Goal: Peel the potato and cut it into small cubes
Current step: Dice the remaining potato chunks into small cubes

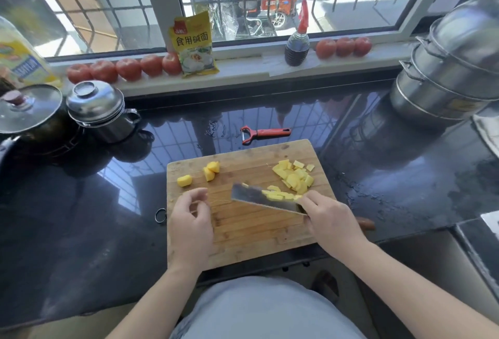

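Note:
A wooden cutting board (251, 233) lies on the dark counter in front of me. A heap of yellow potato cubes (295, 175) sits at its far right, and three larger potato chunks (209, 172) lie at its far left. My right hand (328, 221) grips a cleaver (256, 198) held tilted, its flat blade carrying several potato pieces. My left hand (190, 221) hovers over the board's left side with fingers loosely curled and nothing in it. A red peeler (266, 133) rests on the counter just beyond the board.
A lidded steel mug (101, 111) and a glass-lidded pot (29, 111) stand at the left, a stacked steel steamer (453, 68) at the right. Tomatoes (124, 68), a yellow packet (194, 44) and a sauce bottle (297, 47) line the windowsill.

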Demonstrator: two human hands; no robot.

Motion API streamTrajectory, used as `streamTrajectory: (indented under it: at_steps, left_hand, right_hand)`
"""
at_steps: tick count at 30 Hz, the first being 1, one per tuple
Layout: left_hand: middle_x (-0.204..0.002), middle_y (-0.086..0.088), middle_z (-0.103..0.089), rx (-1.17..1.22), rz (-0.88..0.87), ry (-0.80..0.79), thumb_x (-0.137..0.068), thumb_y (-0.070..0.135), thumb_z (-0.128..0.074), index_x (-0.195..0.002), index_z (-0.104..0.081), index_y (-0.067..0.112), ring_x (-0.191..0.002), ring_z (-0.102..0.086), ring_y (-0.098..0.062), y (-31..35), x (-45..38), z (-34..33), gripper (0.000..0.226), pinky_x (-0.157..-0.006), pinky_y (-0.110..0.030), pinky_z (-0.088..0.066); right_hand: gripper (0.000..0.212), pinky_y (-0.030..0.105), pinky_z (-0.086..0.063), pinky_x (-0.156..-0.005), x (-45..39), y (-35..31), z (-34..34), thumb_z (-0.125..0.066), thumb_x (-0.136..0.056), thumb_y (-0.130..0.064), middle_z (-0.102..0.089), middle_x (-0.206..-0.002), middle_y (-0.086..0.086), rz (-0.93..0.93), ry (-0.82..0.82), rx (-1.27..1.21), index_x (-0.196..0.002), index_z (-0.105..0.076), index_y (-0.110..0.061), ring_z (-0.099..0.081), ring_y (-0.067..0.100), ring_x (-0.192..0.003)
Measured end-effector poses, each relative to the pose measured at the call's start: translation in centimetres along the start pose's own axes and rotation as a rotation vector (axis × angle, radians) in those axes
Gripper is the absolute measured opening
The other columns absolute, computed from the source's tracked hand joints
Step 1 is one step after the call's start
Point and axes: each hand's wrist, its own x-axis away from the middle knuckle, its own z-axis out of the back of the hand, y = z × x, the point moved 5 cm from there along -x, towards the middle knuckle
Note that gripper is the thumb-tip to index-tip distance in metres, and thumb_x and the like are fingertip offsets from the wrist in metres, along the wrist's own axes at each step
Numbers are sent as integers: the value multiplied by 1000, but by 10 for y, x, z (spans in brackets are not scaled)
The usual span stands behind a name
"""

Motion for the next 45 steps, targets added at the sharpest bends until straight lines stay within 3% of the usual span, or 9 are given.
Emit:
streamTrajectory:
  at_steps: [3, 9, 18, 22, 27, 31, 34, 40, 45]
  left_hand:
    - [-99, 18, -69, -57, -220, -110, -101, 10, -53, -107, -69, 32, -89, -62, -2, 32, 1, -21, 27, -78, -24, -53]
    - [-128, -2, -58, -713, -477, -877, -103, 18, -43, -130, -62, 21, -120, -49, -24, 32, 15, -133, 34, -103, -34, -40]
    - [-134, -4, -52, -702, -545, -895, -97, 7, -52, -140, -57, 17, -124, -44, -24, 41, -4, -165, 44, -103, -32, -39]
    - [-125, -1, -49, -663, -558, -1084, -96, 8, -55, -133, -61, 19, -116, -46, -22, 39, 19, -165, 39, -96, -30, -40]
    - [-161, -3, -34, -846, -608, -903, -97, 0, -51, -159, -34, 19, -146, -28, -27, 42, 2, -164, 67, -120, -39, -27]
    - [-135, 0, -59, -575, -377, -632, -94, -8, -41, -131, -66, 20, -127, -52, -20, 42, -29, -121, 52, -109, -35, -45]
    - [-107, 2, -66, -604, -241, -724, -86, -10, -36, -92, -69, 23, -103, -62, -20, 26, -28, -103, 48, -91, -35, -54]
    - [-152, -1, -47, -752, -341, -886, -93, -11, -38, -148, -51, 20, -141, -43, -24, 27, -17, -132, 64, -115, -36, -37]
    - [-130, 2, -61, -611, -369, -754, -86, -17, -38, -124, -69, 21, -123, -57, -18, 30, -30, -121, 63, -106, -32, -47]
  right_hand:
    - [26, 30, -37, -42, 12, 1, -4, -69, -67, 6, -60, -91, 3, 42, 95, 113, -83, -61, -12, -48, 21, -51]
    - [41, 35, -39, -40, 17, 5, -30, -67, -65, 12, -57, -94, 8, 33, 97, 279, -90, -47, -14, -41, 21, -47]
    - [44, 31, -39, -42, 21, -7, -20, -79, -48, 3, -58, -83, 9, 46, 98, 296, -86, -63, -12, -48, 20, -48]
    - [38, 32, -47, -45, 22, -16, -16, -85, -56, -3, -62, -87, 7, 39, 147, 222, -88, -67, -14, -56, 19, -54]
    - [39, 30, -38, -41, 27, -18, -18, -77, -50, 7, -52, -73, 6, 24, 119, 223, -74, -57, -15, -46, 19, -48]
    - [41, 28, -27, -44, 35, -16, -17, -73, -46, 12, -52, -74, 6, -21, 126, 225, -72, -55, -14, -39, 18, -45]
    - [40, 28, -29, -43, 38, -14, -14, -74, -50, 14, -50, -72, 5, -34, 148, 194, -72, -55, -13, -38, 19, -45]
    - [39, 33, -34, -42, 50, -6, -9, -69, -53, 15, -46, -71, 5, -31, 181, 192, -71, -52, -14, -39, 22, -46]
    - [39, 32, -35, -41, 49, -5, -5, -72, -52, 15, -46, -70, 4, -47, 154, 187, -70, -53, -14, -40, 21, -46]
